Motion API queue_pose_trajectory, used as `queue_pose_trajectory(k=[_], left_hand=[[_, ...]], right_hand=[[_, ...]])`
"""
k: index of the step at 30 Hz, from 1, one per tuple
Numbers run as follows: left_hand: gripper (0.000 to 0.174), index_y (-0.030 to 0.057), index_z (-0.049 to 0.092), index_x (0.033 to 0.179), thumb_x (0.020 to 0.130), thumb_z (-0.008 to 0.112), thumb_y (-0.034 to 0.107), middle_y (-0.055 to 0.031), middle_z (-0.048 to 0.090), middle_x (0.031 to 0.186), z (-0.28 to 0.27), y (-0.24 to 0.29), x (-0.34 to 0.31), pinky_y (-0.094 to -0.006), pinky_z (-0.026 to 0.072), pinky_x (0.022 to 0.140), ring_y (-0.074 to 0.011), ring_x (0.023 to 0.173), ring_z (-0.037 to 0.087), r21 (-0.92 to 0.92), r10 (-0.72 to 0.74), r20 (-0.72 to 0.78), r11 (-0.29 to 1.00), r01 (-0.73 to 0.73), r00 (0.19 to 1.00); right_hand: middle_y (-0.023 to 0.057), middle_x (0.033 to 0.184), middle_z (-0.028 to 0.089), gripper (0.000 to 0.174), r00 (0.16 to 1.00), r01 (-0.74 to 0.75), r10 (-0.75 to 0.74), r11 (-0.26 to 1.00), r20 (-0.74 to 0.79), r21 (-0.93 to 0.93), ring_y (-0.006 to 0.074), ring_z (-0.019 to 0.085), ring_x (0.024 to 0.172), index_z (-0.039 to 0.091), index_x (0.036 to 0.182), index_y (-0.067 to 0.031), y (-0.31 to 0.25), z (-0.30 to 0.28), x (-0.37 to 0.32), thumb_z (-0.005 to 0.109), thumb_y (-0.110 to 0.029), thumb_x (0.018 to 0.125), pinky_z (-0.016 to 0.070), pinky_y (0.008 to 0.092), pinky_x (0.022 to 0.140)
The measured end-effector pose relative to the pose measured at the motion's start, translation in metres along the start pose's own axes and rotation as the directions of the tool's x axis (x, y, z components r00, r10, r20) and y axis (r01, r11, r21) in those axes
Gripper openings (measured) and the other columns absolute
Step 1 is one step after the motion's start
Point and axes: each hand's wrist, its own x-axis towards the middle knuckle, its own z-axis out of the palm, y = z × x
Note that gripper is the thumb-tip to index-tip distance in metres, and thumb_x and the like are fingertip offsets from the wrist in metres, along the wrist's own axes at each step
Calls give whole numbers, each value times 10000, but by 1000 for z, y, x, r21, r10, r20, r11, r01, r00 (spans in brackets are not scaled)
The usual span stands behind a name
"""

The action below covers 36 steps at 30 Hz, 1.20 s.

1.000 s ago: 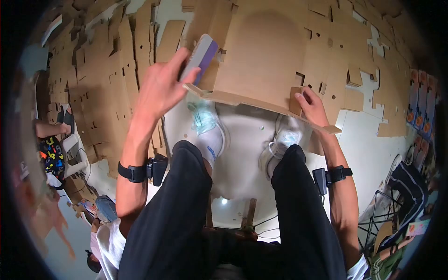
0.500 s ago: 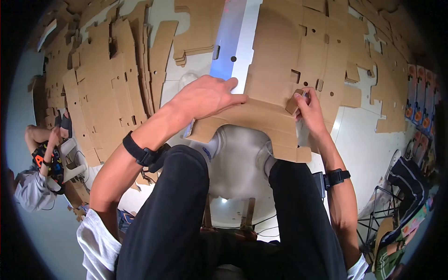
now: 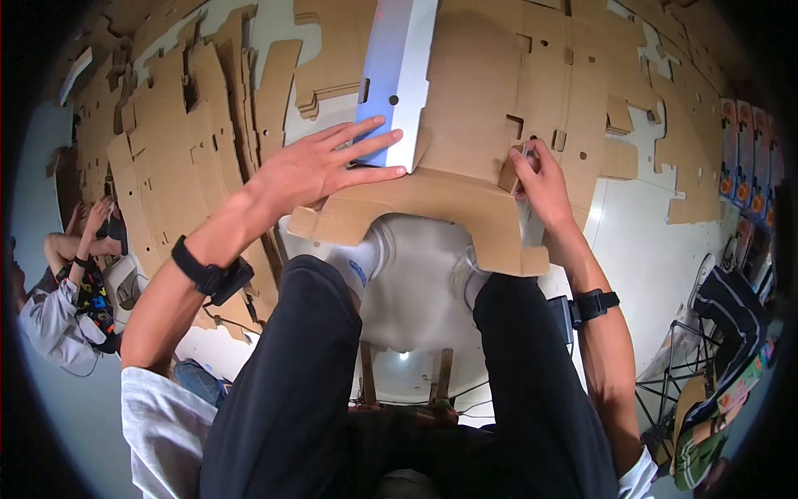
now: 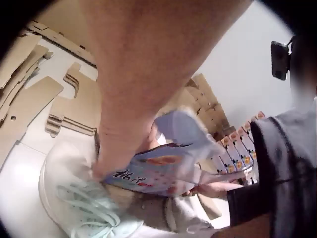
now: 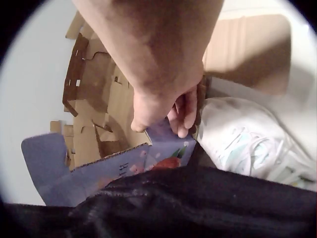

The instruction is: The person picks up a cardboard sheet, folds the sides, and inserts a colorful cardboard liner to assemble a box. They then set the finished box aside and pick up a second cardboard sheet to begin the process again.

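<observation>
A partly folded cardboard box (image 3: 474, 100) lies before my legs, its plain brown inside facing up. Along its left side runs a folded-in panel (image 3: 386, 75) with blue-violet and white faces. My left hand (image 3: 320, 162) lies on the near end of that panel, fingers straight and spread. At the near right corner my right hand (image 3: 544, 183) pinches a small brown flap (image 3: 508, 173) between thumb and fingers. The near panel (image 3: 416, 195), with a wide curved cutout, slants toward my knees. Its printed outer face (image 5: 168, 153) shows in the right wrist view.
Stacks of flat cardboard (image 3: 183, 137) cover the floor on the left, with more sheets (image 3: 615, 91) to the right. My shoes stand under the near panel. Printed boxes (image 3: 744, 166) line the far right. Another person (image 3: 66, 316) sits at the left.
The left side panel has folded inward and the near panel has tipped down toward my knees. My left hand has let go of the panel's end and spread over it. The right hand keeps its pinch.
</observation>
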Motion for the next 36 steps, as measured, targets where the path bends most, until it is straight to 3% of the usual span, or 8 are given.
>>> queue_pose_trajectory(k=[7,10,13,19,23,24,27,36], left_hand=[[524,292,654,1419,899,623,233,23,454,1634,33,-1,3,-459,391,1243,-286,1537,365,-283,-156,-150,953,108,976],[481,270,700,1360,884,639,235,27,492,1605,36,-5,0,-465,413,1221,-269,1528,382,-335,-192,-184,934,122,964],[474,252,703,1354,886,635,230,29,502,1597,36,-3,1,-467,425,1211,-268,1517,400,-332,-185,-218,937,105,958],[465,236,700,1354,895,629,222,16,505,1593,42,-6,0,-473,465,1175,-274,1513,405,-343,-179,-225,935,94,958],[464,232,700,1352,894,628,210,10,507,1590,36,-2,1,-469,476,1166,-277,1512,406,-342,-186,-241,935,96,952],[463,231,700,1351,894,629,207,8,508,1590,35,-1,1,-467,477,1165,-277,1512,407,-338,-187,-240,936,99,953],[471,226,692,1360,894,634,203,0,504,1592,33,-2,2,-468,472,1171,-281,1512,405,-332,-178,-217,938,99,960],[376,169,782,1196,824,740,140,-13,657,1425,34,-8,7,-431,516,1122,-294,1379,537,-332,-147,-331,943,30,932]], right_hand=[[61,714,606,266,998,-16,-2,966,68,257,133,644,672,637,1271,-25,30,-21,0,584,-202,1080,504,295,601],[138,905,679,308,895,235,-375,856,-242,-460,210,683,845,621,1365,-86,57,-54,-7,574,-117,1062,551,349,684],[176,1213,648,495,904,-58,-333,525,-267,-849,313,669,1008,548,1468,-142,49,-97,-43,573,-8,992,585,407,858],[174,1438,529,872,949,287,-245,409,198,-866,341,663,1088,518,1540,-318,63,-120,-92,613,147,808,605,421,913],[160,1453,507,738,915,313,-388,519,107,-795,338,657,1101,568,1484,-198,51,-118,-83,646,94,811,590,395,923],[152,1275,615,604,805,414,-585,437,97,-799,276,677,1009,598,1436,-141,51,-119,-71,662,30,860,573,356,838],[105,949,668,456,915,92,-249,895,-318,-436,186,662,837,640,1359,-104,18,-101,-49,667,-37,909,522,307,716],[124,689,636,145,923,385,-320,756,215,-529,183,593,573,699,910,14,-116,-31,-42,650,-120,882,468,334,575]])
